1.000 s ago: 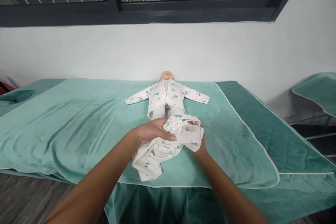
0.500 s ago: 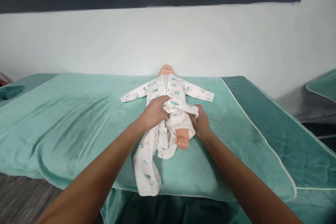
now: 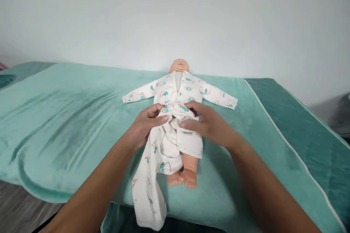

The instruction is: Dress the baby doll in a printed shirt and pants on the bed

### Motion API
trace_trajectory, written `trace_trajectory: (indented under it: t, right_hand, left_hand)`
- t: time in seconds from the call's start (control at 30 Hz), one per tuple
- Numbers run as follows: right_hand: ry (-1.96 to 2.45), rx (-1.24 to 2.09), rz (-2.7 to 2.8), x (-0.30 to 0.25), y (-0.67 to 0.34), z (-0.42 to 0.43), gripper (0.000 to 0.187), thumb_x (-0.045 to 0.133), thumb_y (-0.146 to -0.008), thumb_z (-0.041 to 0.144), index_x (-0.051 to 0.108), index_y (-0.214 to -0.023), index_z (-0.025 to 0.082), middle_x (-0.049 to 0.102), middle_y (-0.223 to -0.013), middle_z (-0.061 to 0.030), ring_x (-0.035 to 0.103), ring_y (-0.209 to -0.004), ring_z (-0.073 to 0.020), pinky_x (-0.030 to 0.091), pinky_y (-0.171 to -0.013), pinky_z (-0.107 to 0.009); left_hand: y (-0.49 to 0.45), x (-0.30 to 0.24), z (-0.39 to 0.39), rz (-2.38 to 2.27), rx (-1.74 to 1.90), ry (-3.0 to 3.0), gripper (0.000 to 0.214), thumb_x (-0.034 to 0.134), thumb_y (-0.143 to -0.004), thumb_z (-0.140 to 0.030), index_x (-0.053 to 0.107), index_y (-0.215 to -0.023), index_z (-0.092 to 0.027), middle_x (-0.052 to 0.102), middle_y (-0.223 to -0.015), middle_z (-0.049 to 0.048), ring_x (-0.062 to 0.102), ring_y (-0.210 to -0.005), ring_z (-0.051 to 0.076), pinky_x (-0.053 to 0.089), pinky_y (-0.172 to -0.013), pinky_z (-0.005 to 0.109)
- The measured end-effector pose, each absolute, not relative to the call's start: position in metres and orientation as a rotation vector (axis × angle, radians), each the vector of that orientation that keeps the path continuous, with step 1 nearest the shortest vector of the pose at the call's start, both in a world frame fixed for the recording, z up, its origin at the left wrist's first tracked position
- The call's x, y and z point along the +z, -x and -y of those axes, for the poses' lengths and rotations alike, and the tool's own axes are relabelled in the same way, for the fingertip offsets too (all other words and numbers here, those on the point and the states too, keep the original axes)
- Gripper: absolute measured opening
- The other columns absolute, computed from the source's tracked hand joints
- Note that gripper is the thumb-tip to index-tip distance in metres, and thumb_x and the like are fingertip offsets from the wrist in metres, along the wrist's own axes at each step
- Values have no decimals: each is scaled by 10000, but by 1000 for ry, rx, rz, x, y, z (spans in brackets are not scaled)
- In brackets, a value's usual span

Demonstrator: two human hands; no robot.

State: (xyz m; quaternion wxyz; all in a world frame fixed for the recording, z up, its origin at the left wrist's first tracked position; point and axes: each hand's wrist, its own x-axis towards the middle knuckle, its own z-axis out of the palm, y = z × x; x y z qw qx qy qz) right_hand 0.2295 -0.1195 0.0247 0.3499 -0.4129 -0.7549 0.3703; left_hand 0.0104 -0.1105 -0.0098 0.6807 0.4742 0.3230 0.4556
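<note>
A baby doll (image 3: pixel 189 178) lies on its back, head against the wall, wearing a white printed romper (image 3: pixel 188 89). The sleeves spread out to both sides, with no doll hands showing at the cuffs. My left hand (image 3: pixel 146 122) pinches the romper cloth at the doll's waist on the left. On the right of the waist, my right hand (image 3: pixel 203 122) grips the bunched cloth between thumb and fingers. One romper leg covers the doll's right-side thigh, its lower leg and foot bare below. The other romper leg (image 3: pixel 149 196) trails flat toward the near edge, beside the second bare foot.
A light green plush blanket (image 3: pixel 68 116) covers the bed under the doll. Darker green quilted cloth (image 3: pixel 303 138) lies along the right. A white wall (image 3: pixel 175 22) rises behind, and grey floor (image 3: pixel 22 204) shows at lower left.
My right hand has shifted up to the waist cloth, and the right romper leg now hangs lower over the thigh. Both doll feet now show. The view has tilted down and come closer.
</note>
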Motion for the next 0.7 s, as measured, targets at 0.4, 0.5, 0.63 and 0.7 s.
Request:
trace_trajectory:
  t: [0.4, 0.5, 0.63, 0.7]
  right_hand:
    - [463, 1812, 1232, 0, -216, 84, 277, 675, -834, 367, 686, -669, 144, 672, -654, -40, 621, -595, -145, 488, -578, -253]
    - [298, 1888, 1086, -1, -216, 85, 322, 695, -820, 328, 607, -556, 165, 611, -580, -6, 607, -565, -137, 488, -544, -244]
    - [301, 1910, 1140, 1, -217, 85, 297, 712, -808, 364, 650, -616, 147, 670, -639, -44, 656, -615, -159, 529, -592, -255]
    - [373, 1901, 1214, 2, -216, 85, 314, 694, -830, 419, 702, -725, 123, 722, -719, -88, 692, -666, -179, 560, -657, -276]
  left_hand:
    - [-16, -7, 95, -622, 819, -1081, 432, 656, -856, -533, 664, -763, -110, 583, -600, 30, 477, -524, 100, 357, -501, 233]
    - [-17, -13, 91, -582, 831, -1043, 384, 659, -863, -487, 650, -761, -117, 600, -640, 44, 512, -566, 117, 397, -557, 247]
    - [-24, -16, 93, -577, 869, -915, 373, 604, -900, -462, 636, -742, -125, 595, -676, 54, 546, -615, 145, 450, -639, 286]
    - [-27, -15, 96, -585, 918, -815, 338, 596, -907, -427, 627, -748, -130, 584, -691, 52, 562, -647, 159, 473, -686, 309]
